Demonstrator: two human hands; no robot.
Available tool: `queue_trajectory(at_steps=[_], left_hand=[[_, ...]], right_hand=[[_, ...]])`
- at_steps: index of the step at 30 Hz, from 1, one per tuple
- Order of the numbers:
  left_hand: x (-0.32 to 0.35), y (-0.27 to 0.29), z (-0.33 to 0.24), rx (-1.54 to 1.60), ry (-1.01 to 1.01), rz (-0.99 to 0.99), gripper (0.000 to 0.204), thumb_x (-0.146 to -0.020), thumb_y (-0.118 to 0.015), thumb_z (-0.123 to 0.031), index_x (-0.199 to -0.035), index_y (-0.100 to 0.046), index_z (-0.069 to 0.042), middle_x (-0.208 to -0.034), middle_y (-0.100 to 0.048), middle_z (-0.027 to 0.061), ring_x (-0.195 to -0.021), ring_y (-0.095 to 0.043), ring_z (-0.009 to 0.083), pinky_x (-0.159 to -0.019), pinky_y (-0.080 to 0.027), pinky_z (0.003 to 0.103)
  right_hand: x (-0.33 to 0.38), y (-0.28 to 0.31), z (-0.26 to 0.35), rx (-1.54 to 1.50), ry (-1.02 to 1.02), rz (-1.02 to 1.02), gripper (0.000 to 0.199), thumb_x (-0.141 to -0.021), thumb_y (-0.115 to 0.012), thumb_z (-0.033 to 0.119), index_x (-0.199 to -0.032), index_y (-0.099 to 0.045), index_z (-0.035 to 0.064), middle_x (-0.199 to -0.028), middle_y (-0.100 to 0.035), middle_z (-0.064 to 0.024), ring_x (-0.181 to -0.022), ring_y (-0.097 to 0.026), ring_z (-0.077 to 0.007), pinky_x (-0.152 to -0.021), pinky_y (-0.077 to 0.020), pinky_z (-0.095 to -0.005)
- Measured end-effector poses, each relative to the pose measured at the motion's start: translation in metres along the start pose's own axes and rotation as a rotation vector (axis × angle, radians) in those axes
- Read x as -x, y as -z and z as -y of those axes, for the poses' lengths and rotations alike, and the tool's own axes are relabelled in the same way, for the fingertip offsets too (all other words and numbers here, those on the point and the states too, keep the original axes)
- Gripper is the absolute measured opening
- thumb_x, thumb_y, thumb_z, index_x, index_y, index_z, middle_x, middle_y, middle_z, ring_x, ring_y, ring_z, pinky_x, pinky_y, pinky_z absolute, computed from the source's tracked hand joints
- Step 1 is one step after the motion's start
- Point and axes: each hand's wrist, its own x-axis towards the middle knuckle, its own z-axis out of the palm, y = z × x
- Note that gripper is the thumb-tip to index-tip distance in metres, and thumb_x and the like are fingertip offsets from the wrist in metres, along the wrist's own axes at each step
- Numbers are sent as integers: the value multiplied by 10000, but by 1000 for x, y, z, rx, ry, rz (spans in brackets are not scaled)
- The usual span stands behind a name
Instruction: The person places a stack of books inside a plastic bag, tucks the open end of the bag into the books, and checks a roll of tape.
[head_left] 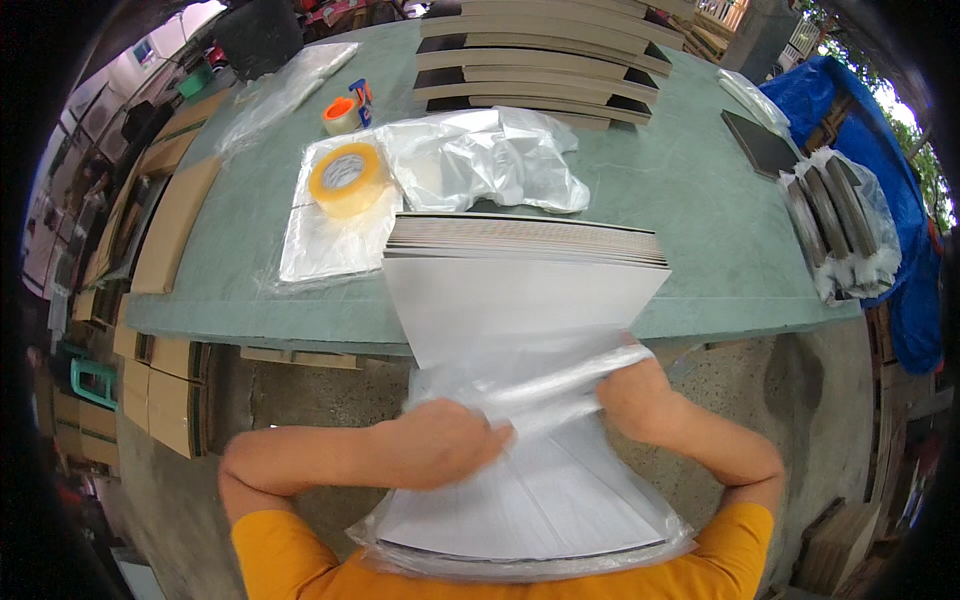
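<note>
A thick stack of white flat sheets (520,300) juts off the near edge of the green table (700,230) toward my body. A clear plastic bag (560,385) wraps the stack's lower end and bunches across its middle. My left hand (440,440) is closed on the bunched plastic at the left. My right hand (635,395) grips the same plastic at the right edge of the stack. The bag's closed end rests against my orange shirt.
A yellowish tape roll (347,178) lies on flat clear bags (330,235), with an orange tape dispenser (347,110) behind. Crumpled plastic (480,155), stacked brown boards (540,60), bagged dark boards (840,215) and a blue tarp (900,180) surround them. Cardboard (170,225) lines the left.
</note>
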Motion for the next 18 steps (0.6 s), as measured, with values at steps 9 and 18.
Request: queue_trajectory(at_steps=[9, 18], left_hand=[[25, -23, 33, 54, 119, 31, 214, -733, -593, -224, -628, -536, -47, -624, -567, 96, -628, -576, 260, -512, -442, 375], [44, 24, 74, -412, 542, -1456, 416, -644, -556, 86, -1033, -556, -61, -783, -553, 68, -678, -526, 192, -595, -450, 300]], right_hand=[[41, 52, -43, -546, -386, -1268, 94, -675, -598, 87, -686, -535, 17, -630, -517, -39, -545, -477, -147, -529, -407, -256], [4, 29, -12, -38, -449, -1378, 445, -562, -508, -40, -995, -566, 39, -944, -566, -118, -687, -554, -262, -647, -454, -343]])
